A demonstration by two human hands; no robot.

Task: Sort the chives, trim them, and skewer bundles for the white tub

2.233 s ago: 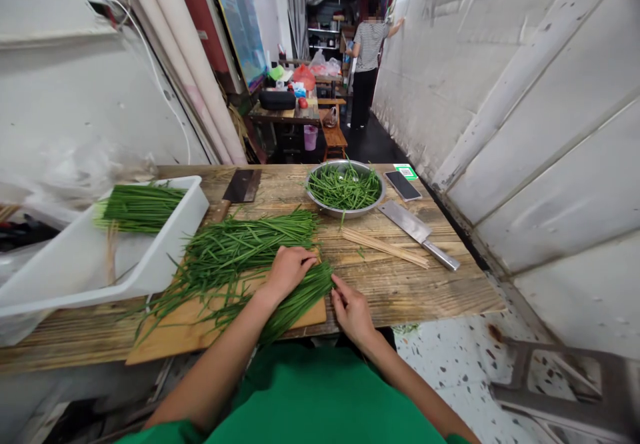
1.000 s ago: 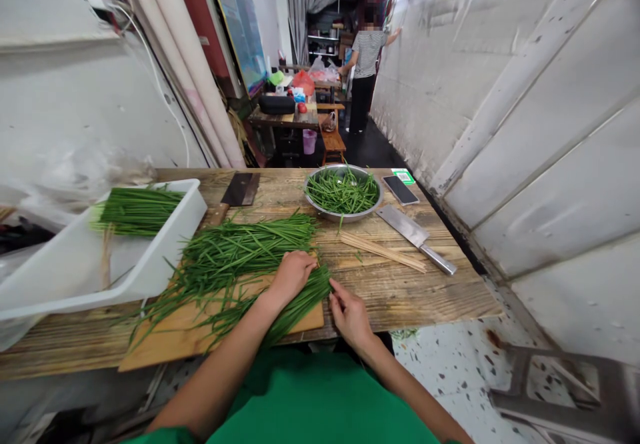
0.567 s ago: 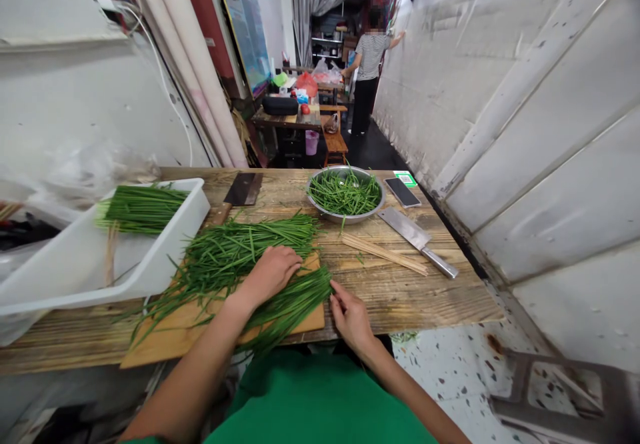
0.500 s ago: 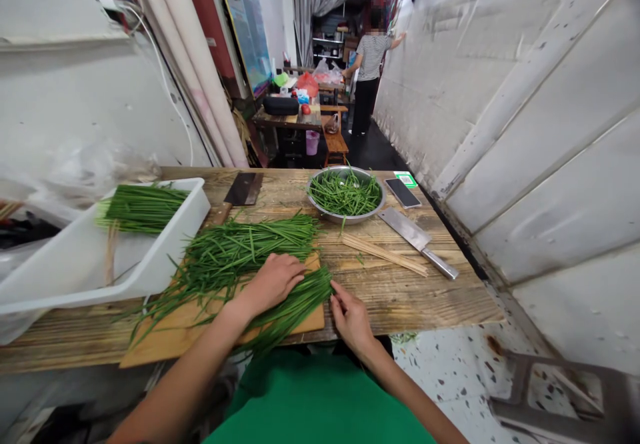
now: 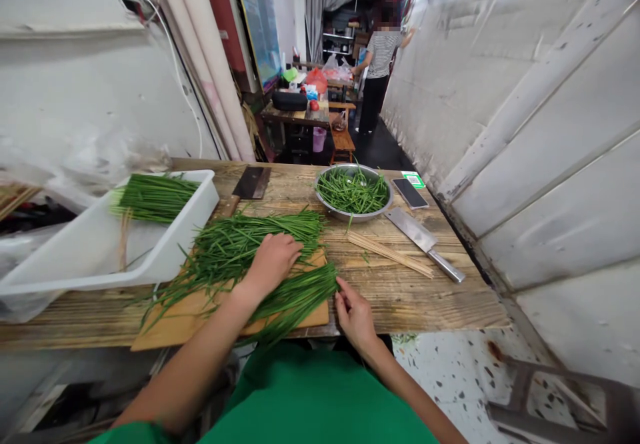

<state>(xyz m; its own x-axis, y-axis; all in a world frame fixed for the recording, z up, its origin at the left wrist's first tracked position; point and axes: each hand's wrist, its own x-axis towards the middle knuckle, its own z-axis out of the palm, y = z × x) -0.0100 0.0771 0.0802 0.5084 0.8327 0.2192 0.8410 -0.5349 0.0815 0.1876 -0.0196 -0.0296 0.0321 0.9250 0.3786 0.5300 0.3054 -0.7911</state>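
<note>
While greens (image 5: 295, 294) crowd the board (image 5: 173, 324), sticks (image 5: 390, 254) and a cleaver (image 5: 421, 237) lie nearby.

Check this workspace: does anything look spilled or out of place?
Yes: green scraps lie on the floor near the table, as if dropped; a loose green piece lies by the sticks, apart from the pile.

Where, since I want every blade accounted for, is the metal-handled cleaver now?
In the head view, the metal-handled cleaver lies on the right of the wooden table, between the smartphone and the wooden skewers, its blade near the steel bowl.
</note>
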